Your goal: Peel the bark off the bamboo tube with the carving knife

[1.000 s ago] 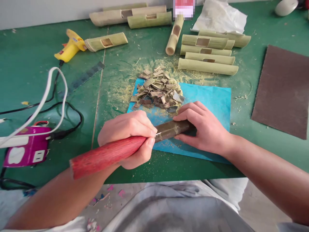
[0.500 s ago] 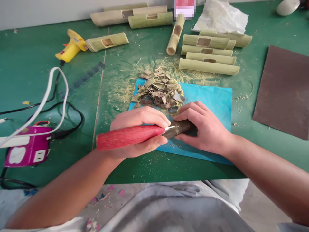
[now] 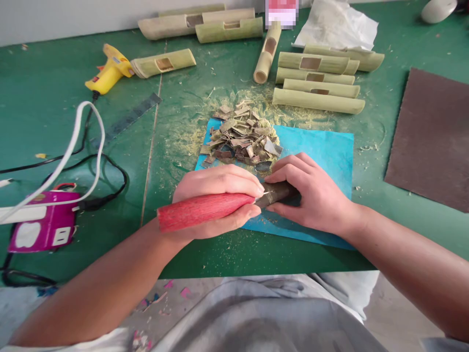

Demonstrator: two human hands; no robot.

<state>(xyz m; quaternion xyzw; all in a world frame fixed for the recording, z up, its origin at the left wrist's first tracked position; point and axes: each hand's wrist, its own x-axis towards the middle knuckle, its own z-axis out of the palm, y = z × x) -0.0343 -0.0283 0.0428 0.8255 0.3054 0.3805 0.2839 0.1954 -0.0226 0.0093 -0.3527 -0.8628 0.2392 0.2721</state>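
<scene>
Between your two hands lies the dark tube (image 3: 271,195), its long axis running roughly left to right, its right end tipped slightly away from you. Your right hand (image 3: 317,198), partly curled, grips that end between thumb and fingers. Your left hand (image 3: 220,182) is closed around the red-handled tool (image 3: 205,211), which points rightward almost along the tube; you cannot tell whether its tip bites. Just beyond your left fingertips sits the chip pile (image 3: 242,137), partly on the blue sheet (image 3: 318,151). Your side of both hands, the green table (image 3: 220,259) ends; the brown sheet (image 3: 432,142) lies well right.
</scene>
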